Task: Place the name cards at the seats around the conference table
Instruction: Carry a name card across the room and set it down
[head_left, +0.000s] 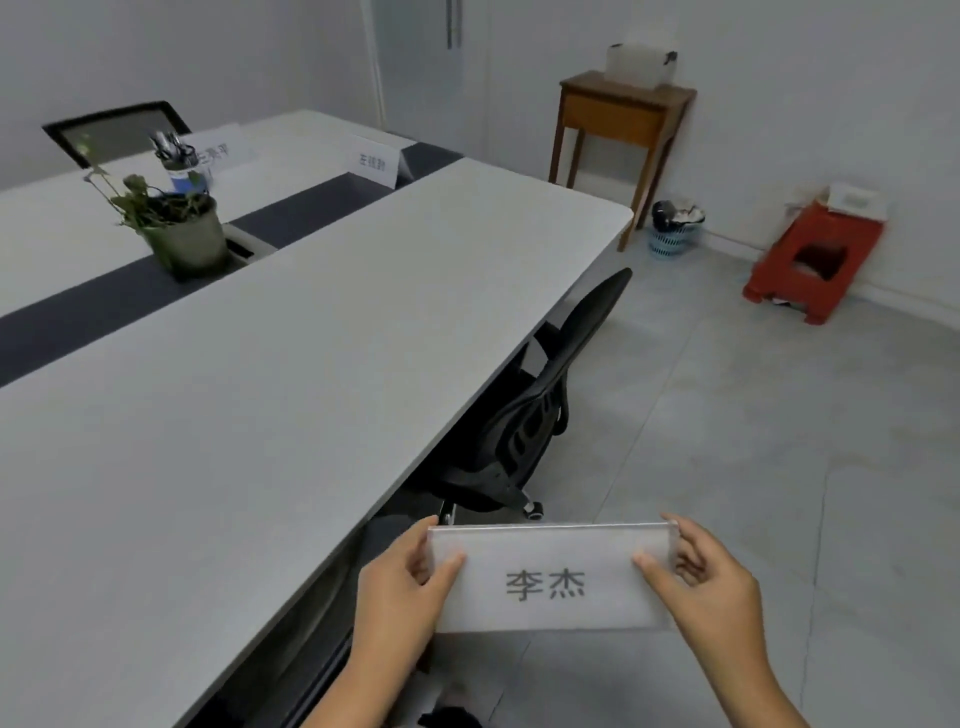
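I hold a white name card (550, 579) with dark printed characters in front of me, off the near right edge of the grey conference table (291, 374). My left hand (402, 587) pinches its left end and my right hand (711, 582) pinches its right end. Two other name cards stand at the table's far end: one (375, 161) near the far right corner and one (221, 150) behind the pen cup. A black office chair (540, 415) is pushed under the table's right side just ahead of the held card.
A potted plant (179, 228) and a pen cup (179, 166) stand along the table's dark centre strip. Another black chair (117, 130) sits at the far left. A wooden side table (618, 130), a blue waste bin (672, 231) and a red stool (815, 260) line the right wall.
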